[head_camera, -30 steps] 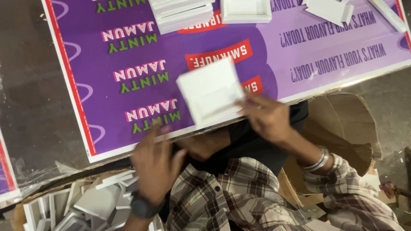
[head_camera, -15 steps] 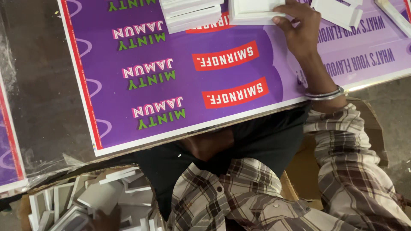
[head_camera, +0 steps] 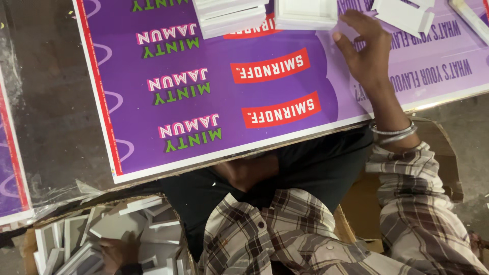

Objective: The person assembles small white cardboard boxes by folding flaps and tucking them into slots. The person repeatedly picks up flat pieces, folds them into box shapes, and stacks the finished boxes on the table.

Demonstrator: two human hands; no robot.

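My right hand (head_camera: 364, 48) rests over the purple printed board (head_camera: 214, 127) at the far right, fingers apart and holding nothing. Its fingertips are just beside a white folded card tray (head_camera: 305, 15) lying on the board. To the left of that tray sits a stack of white card trays (head_camera: 232, 15). My left hand (head_camera: 118, 253) is down at the lower left, reaching into a brown carton (head_camera: 25, 244) full of flat white card pieces (head_camera: 153, 229). Its fingers are buried among the pieces, so its grip is hidden.
More white card pieces (head_camera: 402, 12) lie on the board's far right corner. Dark floor (head_camera: 51, 102) shows left of the board, with another purple sheet (head_camera: 10, 168) at the left edge. Brown cardboard (head_camera: 438, 153) lies under my right arm.
A second ago both hands held a white folded piece at the board's near edge. My right hand carried it to the far trays and let go. My left hand dropped into the carton.
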